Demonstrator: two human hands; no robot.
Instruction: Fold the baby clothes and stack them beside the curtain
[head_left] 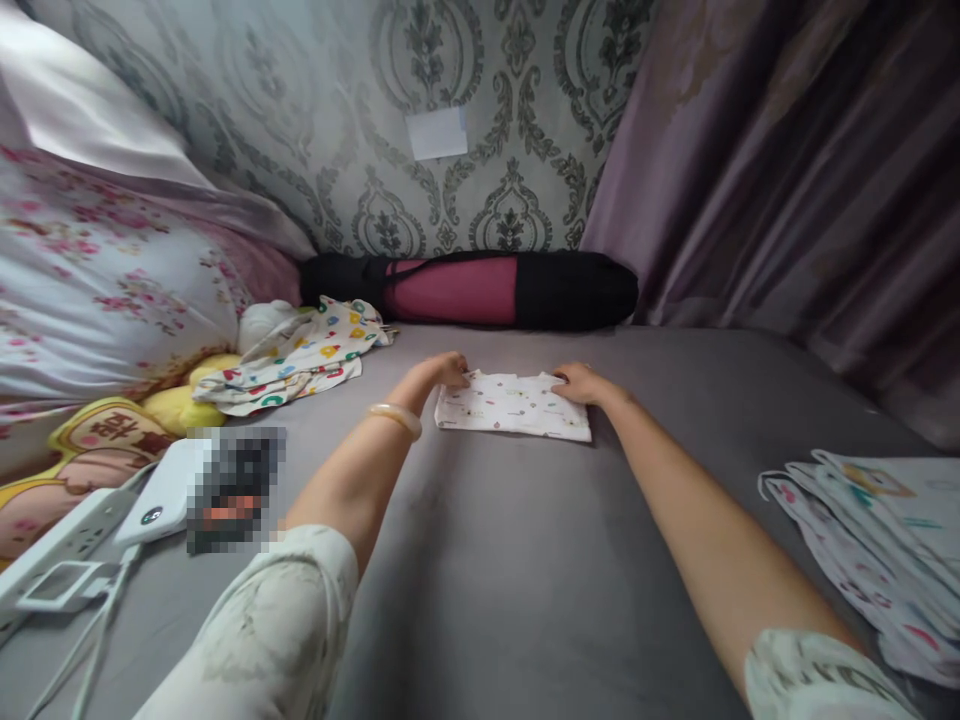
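A small white cloth with a fine coloured print lies folded into a rectangle on the grey sheet. My left hand is at its far left corner, fingers closed on the edge. At the far right corner my right hand pinches the cloth between thumb and fingers. The cloth's near edge lies flat on the sheet, and its far edge looks slightly uneven between the hands.
Folded clothes are stacked at the right. A patterned garment lies crumpled at the back left. A power strip and white power bank sit at the left. A long black-and-red bag lies along the wall.
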